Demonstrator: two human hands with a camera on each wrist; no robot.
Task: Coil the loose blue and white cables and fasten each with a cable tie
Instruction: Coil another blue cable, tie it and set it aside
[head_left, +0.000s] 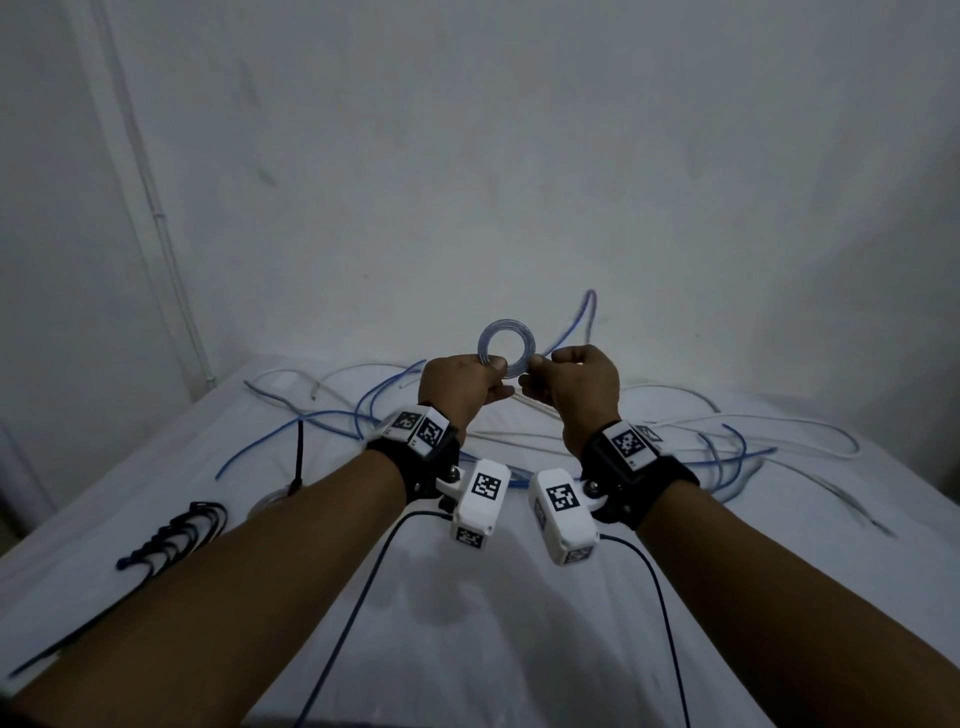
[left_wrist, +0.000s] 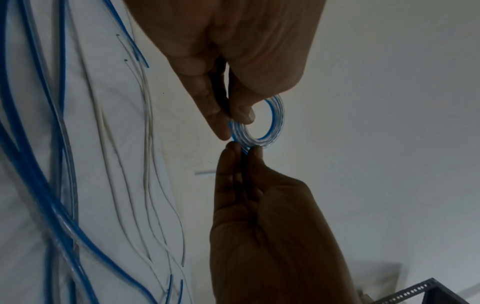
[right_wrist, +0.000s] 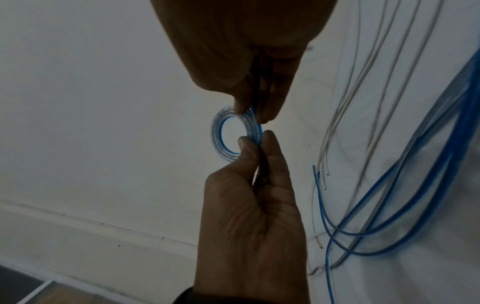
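A small flat coil of blue cable (head_left: 506, 325) is held up in the air above the sheet. My left hand (head_left: 491, 364) pinches its left lower edge between thumb and fingers. My right hand (head_left: 535, 371) pinches the coil's right lower edge. In the left wrist view the coil (left_wrist: 278, 117) sits between the left hand (left_wrist: 235, 121) above and the right hand (left_wrist: 242, 147) below. In the right wrist view the coil (right_wrist: 217, 133) shows the right hand (right_wrist: 253, 116) above and the left hand (right_wrist: 253, 139) below. A blue strand (head_left: 584, 317) arcs up behind the right hand.
Loose blue cables (head_left: 332, 415) and white cables (head_left: 727, 421) sprawl across the white sheet (head_left: 467, 597) beyond my hands. A bunch of black cable ties (head_left: 176, 530) lies at the left, and a single tie (head_left: 300, 452) stands near my left forearm. A wall rises behind.
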